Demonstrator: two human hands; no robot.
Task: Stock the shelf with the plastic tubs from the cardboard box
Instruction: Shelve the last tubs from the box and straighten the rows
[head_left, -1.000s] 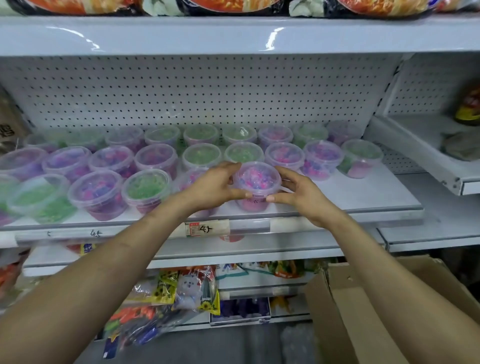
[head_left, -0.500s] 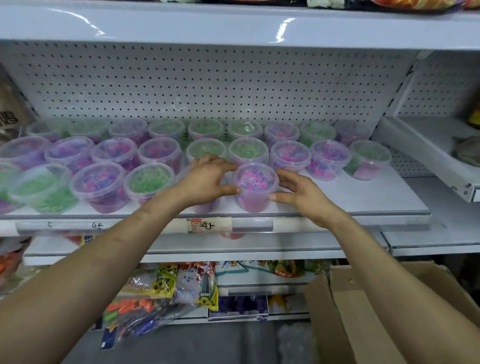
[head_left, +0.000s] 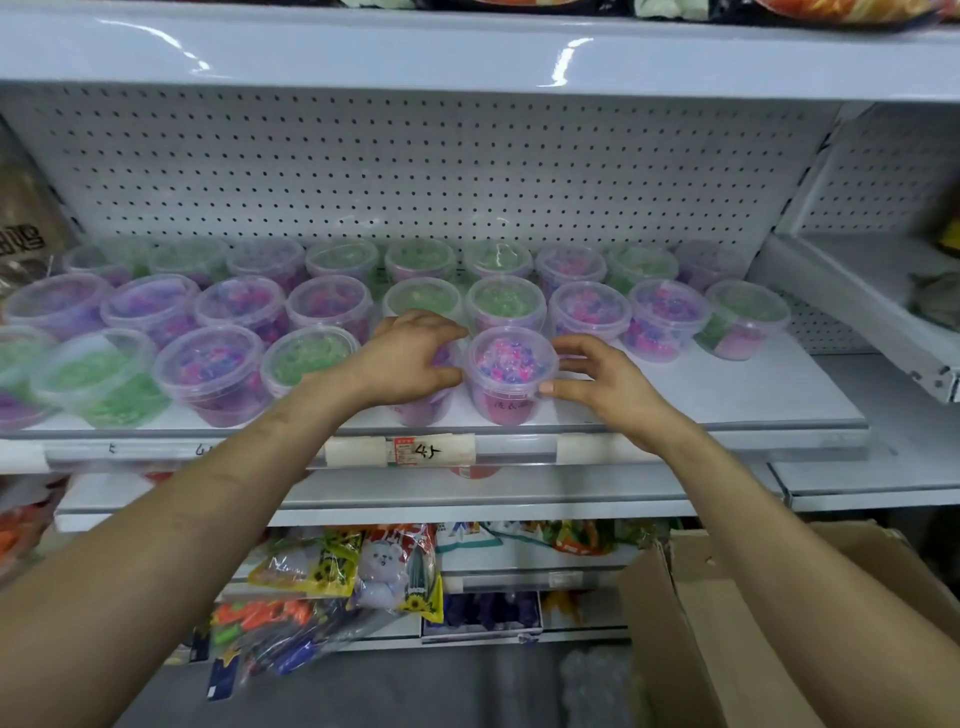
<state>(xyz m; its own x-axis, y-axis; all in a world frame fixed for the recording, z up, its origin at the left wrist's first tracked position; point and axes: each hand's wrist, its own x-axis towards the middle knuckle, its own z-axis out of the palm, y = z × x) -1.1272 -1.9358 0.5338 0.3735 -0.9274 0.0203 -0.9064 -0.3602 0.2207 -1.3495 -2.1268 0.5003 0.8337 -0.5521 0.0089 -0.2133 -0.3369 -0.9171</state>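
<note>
Looking at a pink-and-blue tub standing upright near the front edge of the white shelf, lid on, last one on the right of the front row. Loosely cupped from the right by the right hand, thumb tip against the side wall, fingers curved toward the lid rim, not a tight squeeze. Hard to say about full finger contact.

Just left of it, touching or nearly so, a neighbouring tub mostly buried under the left hand, fingers curled over its lid, thumb down at the front.

Behind and off to the left, rows of tubs packed close, green fill and purple-pink fill mixed, three rows deep back to the pegboard. Bare shelf to the right of the front tub.

Handwritten price tag on the shelf rail right below the hands. Open cardboard box down at bottom right under the right forearm, contents out of view. Snack packets on a lower shelf.
</note>
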